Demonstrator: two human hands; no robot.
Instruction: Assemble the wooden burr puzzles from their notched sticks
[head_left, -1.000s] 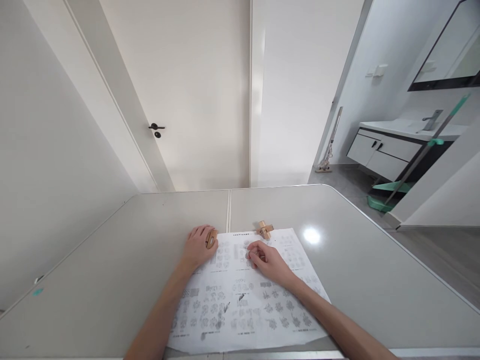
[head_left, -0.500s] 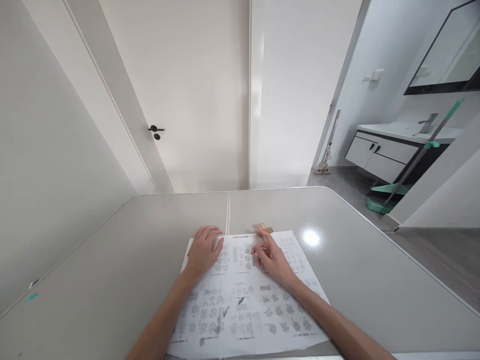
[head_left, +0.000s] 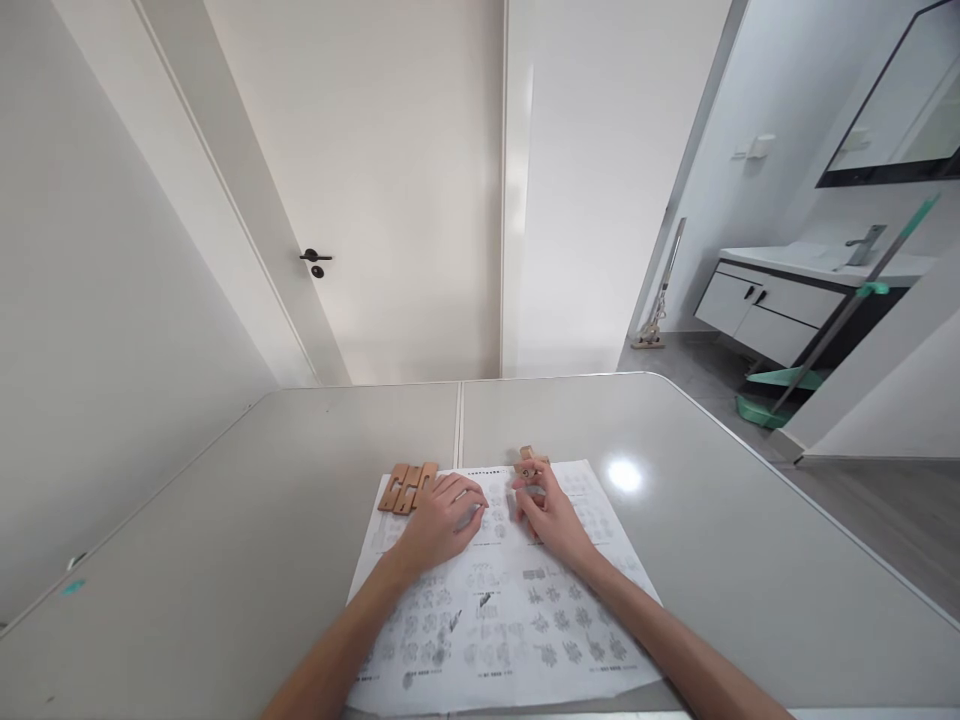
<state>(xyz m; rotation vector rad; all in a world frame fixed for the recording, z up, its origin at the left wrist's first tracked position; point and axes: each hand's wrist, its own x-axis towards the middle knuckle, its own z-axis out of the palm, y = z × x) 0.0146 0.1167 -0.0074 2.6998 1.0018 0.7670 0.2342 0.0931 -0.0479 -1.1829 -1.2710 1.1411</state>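
Note:
A printed sheet of puzzle diagrams [head_left: 495, 610] lies on the grey table [head_left: 225, 540] before me. Three notched wooden puzzle bars [head_left: 408, 486] lie side by side at the sheet's far left corner. My left hand [head_left: 442, 520] rests on the paper just right of them, fingers curled, holding nothing that I can see. My right hand [head_left: 551, 510] reaches to the sheet's far edge, its fingertips pinching a small assembled wooden cross piece [head_left: 528, 462].
A seam [head_left: 459, 420] runs down the table's middle. Behind it stands a white door with a black handle [head_left: 313, 257]. To the right, a bathroom holds a vanity cabinet [head_left: 780, 310], a green broom and dustpan [head_left: 772, 385].
My left hand let the wooden bars go at the sheet's corner and slid right onto the paper. My right hand moved forward and took hold of the wooden cross piece.

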